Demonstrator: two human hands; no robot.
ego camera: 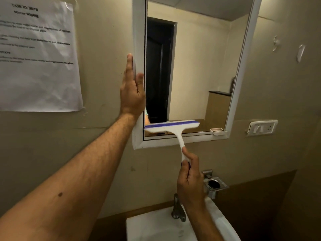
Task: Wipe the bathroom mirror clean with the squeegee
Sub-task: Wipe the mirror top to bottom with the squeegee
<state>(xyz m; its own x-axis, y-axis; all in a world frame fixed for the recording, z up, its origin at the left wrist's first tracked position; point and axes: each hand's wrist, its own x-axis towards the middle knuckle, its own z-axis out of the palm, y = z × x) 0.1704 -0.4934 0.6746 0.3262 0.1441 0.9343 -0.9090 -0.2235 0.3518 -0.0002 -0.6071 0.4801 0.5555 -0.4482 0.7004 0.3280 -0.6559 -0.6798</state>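
Note:
A white-framed mirror [196, 70] hangs on the beige wall. It reflects a dark doorway and a pale wall. My left hand [132, 89] lies flat against the frame's left edge, fingers straight and pointing up. My right hand [190, 180] grips the lower end of the handle of a white squeegee [173, 128]. The squeegee's blue-edged blade lies across the bottom left of the glass, just above the lower frame.
A printed paper sheet [38, 56] is taped to the wall at left. Below the mirror are a white sink [156, 226] with a metal tap [177, 209] and a steel holder [214, 185]. A switch plate [263, 127] sits at right.

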